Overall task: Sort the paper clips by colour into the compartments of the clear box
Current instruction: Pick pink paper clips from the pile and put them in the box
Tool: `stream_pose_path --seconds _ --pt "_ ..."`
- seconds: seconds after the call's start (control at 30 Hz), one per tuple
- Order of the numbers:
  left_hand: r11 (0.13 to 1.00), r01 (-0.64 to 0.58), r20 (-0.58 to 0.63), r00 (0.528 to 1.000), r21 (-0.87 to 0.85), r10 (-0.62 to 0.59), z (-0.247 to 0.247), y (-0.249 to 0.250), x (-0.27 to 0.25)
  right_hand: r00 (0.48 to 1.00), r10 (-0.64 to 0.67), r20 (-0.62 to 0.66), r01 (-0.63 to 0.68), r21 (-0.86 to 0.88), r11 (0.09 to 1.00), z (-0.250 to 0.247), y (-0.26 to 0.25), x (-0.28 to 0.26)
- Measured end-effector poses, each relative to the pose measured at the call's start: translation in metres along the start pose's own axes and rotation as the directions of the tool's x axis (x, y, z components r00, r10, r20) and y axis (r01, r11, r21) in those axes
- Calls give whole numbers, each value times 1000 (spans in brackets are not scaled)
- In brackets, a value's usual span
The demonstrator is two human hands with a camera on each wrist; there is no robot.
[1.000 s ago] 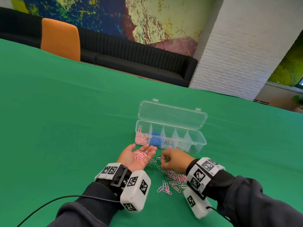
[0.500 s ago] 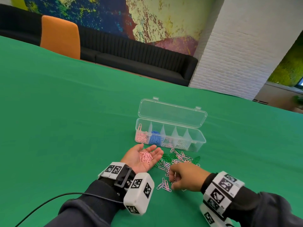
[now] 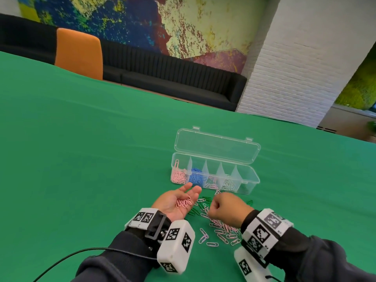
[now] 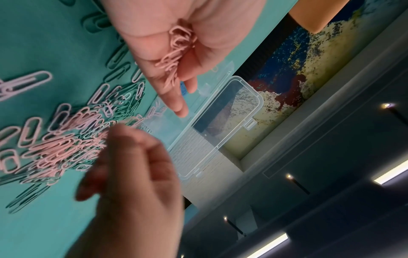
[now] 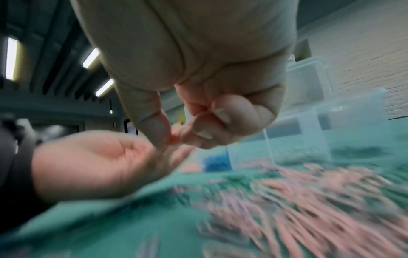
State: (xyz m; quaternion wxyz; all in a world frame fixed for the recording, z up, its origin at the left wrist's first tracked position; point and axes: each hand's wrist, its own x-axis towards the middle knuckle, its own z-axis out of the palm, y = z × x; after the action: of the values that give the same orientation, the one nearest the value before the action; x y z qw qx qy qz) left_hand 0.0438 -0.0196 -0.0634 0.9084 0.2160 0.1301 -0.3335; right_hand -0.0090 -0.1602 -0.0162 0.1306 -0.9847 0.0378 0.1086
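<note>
Green cloth table point(image 3: 91, 149); black sofa point(image 3: 173, 78), orange chair point(image 3: 79, 51) and painted wall behind. Clear box point(image 3: 247, 180), lid open, holds pink, blue and other clips in separate compartments. Left hand point(image 3: 175, 202) palm up, fingers spread, cradling pink paper clips point(image 3: 184, 202). Right hand point(image 3: 228, 210) curled, thumb and forefinger pinching something pink over the loose pile point(image 3: 221, 228); blurred.

Pink clips point(image 3: 184, 202), blue clips point(image 3: 196, 178), green cloth point(image 3: 101, 159); perhaps lilac clips point(image 3: 203, 239).
</note>
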Motion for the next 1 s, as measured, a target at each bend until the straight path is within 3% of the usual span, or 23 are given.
stream_pose_path --seconds 0.13,0.23,0.4,0.53,0.6,0.7,0.77,0.9,1.0 --pt "999 24 -19 1000 -44 -25 -3 1 4 975 -116 -188 178 357 917 -26 -17 3" --pt "997 56 -8 998 -57 -57 -6 3 7 960 -65 -274 211 546 811 -38 -17 3" --pt "997 60 -72 995 -42 -63 -4 10 0 974 81 -210 107 748 655 -36 16 -3" --pt "985 -131 -46 989 112 137 19 29 2 977 131 -171 67 819 569 -25 44 -7" --pt "937 -291 1 955 194 297 41 42 11 974 135 -180 82 843 532 -22 53 -9" --pt "796 -498 26 852 345 522 71 59 36 973 121 -195 115 872 476 -23 57 -12" --pt "697 -524 27 808 490 589 76 62 49 977 93 -194 129 874 468 -22 58 -15" --pt "490 -501 115 773 713 624 70 56 59 987 22 -157 127 863 489 -23 62 -19" --pt "493 -510 101 760 705 642 69 57 62 989 10 -150 124 851 511 -28 67 -19"
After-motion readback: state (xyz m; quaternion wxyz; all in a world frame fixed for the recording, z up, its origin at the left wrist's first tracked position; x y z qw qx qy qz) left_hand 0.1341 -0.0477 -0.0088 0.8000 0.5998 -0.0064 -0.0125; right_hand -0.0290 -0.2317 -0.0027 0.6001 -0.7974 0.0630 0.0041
